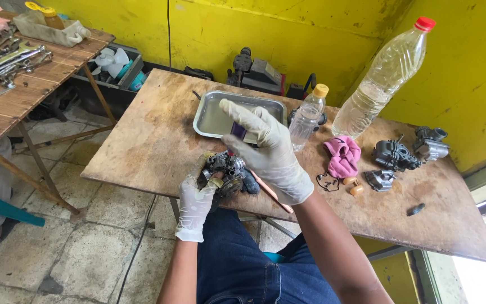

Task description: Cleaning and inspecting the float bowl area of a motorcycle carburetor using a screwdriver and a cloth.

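My left hand (195, 200), in a white glove, grips a small grey metal carburetor (225, 170) from below at the near edge of the wooden table (153, 141). My right hand (268, 149), also gloved, is above it and holds a purple-handled tool (238, 132) pointing down into the carburetor. A thin pink-orange stick (271, 193) lies under my right wrist. My blue-jeaned legs are below the table edge.
A metal tray (212, 118) with liquid sits behind my hands. Right of it stand a small clear bottle (307, 118) and a large one (386, 73), then a pink rag (341, 155), carburetor parts (397, 155) and small bits. A second table (23, 79) with tools stands far left.
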